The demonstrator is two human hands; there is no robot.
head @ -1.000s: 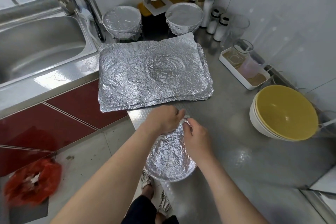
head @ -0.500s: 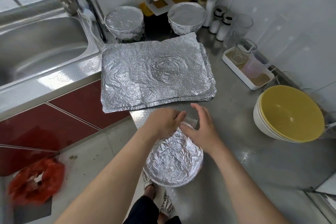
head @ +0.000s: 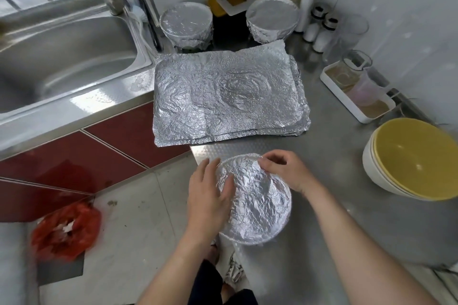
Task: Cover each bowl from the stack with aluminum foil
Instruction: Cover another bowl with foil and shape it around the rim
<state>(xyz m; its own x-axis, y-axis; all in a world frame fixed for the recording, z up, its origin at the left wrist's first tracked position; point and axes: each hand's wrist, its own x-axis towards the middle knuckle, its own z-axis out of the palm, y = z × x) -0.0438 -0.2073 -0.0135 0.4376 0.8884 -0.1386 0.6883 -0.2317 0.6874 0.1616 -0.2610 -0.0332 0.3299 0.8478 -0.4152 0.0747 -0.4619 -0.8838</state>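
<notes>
A foil-covered bowl [head: 257, 203] sits at the near corner of the steel counter. My left hand [head: 208, 193] lies flat against its left side, fingers spread over the foil. My right hand [head: 285, 168] pinches the foil at the far right rim. A pile of crumpled foil sheets [head: 228, 96] lies flat beyond it. Two more foil-covered bowls [head: 187, 23] [head: 272, 18] stand at the back. The stack of bowls [head: 411, 158], yellow inside and white outside, rests at the right.
A steel sink [head: 62, 57] with a tap is at the left. A white tray [head: 359, 94] with a pitcher and glasses, shakers [head: 319, 30] and a shelf rack line the back wall. A red bag [head: 64, 230] lies on the floor below.
Both hands shifted from the far rim outwards: the left now presses the left side, the right pinches the far right rim. The bowl's foil top is more exposed.
</notes>
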